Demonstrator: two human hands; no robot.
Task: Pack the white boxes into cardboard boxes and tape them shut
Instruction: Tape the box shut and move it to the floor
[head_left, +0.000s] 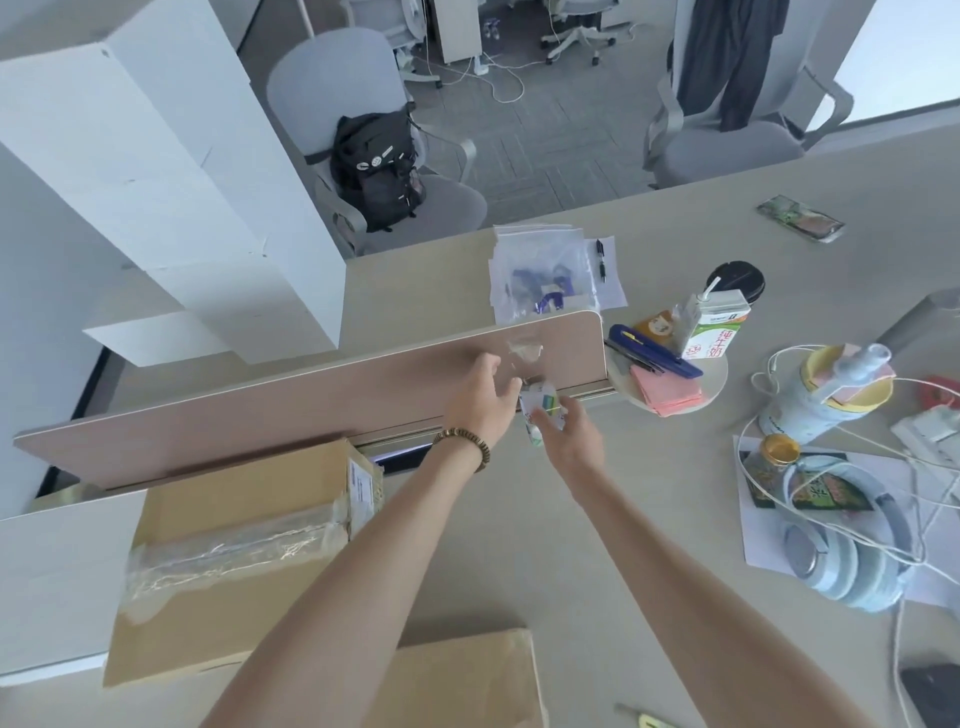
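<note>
Both my arms reach forward to the desk divider (311, 410). My right hand (569, 441) holds a small white packet with a green, yellow and blue label (543, 408). My left hand (483, 395), with a bead bracelet on its wrist, pinches a crumpled strip of clear tape (524, 352) that rises from the packet against the divider. A cardboard box (234, 566) lies at the near left, with clear tape across its top. A second cardboard box (467, 680) lies under my left forearm. Tall white boxes (156, 171) stand stacked at the far left, and another white box (57, 587) sits beside the taped carton.
Right of my hands are a round tray (717, 387) with pink notes and pens, a milk carton (714, 327), a dark cup lid (737, 280), headphones (841, 561) with white cables and papers. Plastic bags (540, 270) lie beyond the divider. Office chairs stand behind the desk.
</note>
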